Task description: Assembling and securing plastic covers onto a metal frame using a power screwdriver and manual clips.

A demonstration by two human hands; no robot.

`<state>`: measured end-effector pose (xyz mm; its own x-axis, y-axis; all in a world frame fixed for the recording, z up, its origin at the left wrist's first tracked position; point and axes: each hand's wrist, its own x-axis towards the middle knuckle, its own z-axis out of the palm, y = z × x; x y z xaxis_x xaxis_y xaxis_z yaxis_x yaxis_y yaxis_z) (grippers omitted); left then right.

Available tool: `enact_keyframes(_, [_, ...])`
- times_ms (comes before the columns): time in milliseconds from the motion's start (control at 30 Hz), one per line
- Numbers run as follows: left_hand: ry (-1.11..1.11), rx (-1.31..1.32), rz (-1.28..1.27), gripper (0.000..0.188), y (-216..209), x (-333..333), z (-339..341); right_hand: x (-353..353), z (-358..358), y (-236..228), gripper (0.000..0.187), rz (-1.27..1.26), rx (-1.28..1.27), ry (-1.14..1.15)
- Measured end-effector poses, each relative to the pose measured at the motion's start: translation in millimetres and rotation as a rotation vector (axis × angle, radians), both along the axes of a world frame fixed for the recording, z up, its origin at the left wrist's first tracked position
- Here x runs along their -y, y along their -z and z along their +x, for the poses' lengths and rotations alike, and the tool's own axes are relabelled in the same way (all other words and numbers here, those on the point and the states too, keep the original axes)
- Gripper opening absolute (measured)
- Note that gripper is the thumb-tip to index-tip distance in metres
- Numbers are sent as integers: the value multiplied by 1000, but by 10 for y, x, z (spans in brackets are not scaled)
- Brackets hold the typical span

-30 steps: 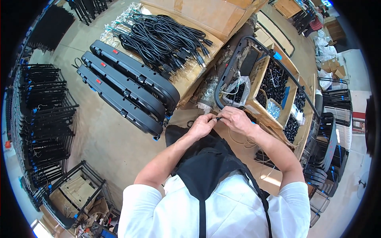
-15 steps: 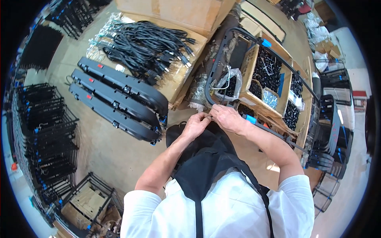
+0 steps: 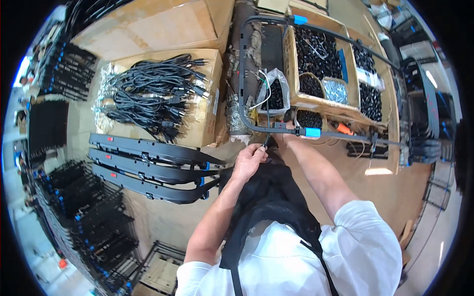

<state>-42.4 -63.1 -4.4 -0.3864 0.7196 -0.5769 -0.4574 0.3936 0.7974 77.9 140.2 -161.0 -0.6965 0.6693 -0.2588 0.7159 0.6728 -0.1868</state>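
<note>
A black tubular frame (image 3: 242, 64) with rounded corners and blue clips lies in front of me. My left hand (image 3: 251, 159) is closed just below the frame's near rail, its fingertips pinching a thin dark cable-like strand (image 3: 268, 118) that runs up across the rail. What kind of strand it is stays too small to tell. Close beside it, my right hand (image 3: 285, 132) reaches under the near rail by a blue clip (image 3: 312, 132). The rail hides its fingers. Beyond the rail sits a clear plastic bag (image 3: 284, 79) of small black parts with a white wire.
A wooden box (image 3: 293, 74) with compartments holds black parts and silver screws (image 3: 335, 92). Left, black power cables (image 3: 153, 89) lie on a cardboard box (image 3: 210, 98). Three long black curved panels (image 3: 148, 170) stand at my left. An orange-handled tool (image 3: 341, 128) lies past the rail.
My view has turned, and the frame now lies squarer to me. The hands, together before, have parted: the right went under the rail, while the left keeps its pinch.
</note>
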Motion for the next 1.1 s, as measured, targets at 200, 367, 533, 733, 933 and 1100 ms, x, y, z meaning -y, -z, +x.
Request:
enact_keyframes(200, [24, 85, 28, 27, 228, -68, 81, -165, 58, 173, 56, -373, 278, 405])
enact_keyframes(367, [-53, 170, 56, 29, 122, -110, 163, 847, 611, -1211, 35, -483, -141, 590])
enact_keyframes(533, [-41, 176, 87, 29, 18, -160, 225, 1346, 865, -1869, 69, -561, -143, 402])
enact_keyframes(733, [40, 1, 6, 30, -40, -189, 219, 1324, 749, -2152, 81, -590, -148, 342])
enact_keyframes(933, [96, -203, -55, 28, 33, -201, 284, 1304, 736, -2208, 83, -564, -203, 251])
enact_keyframes(1100, [63, -345, -34, 30, 77, -198, 372, 1205, 719, -2311, 94, -509, -81, 161])
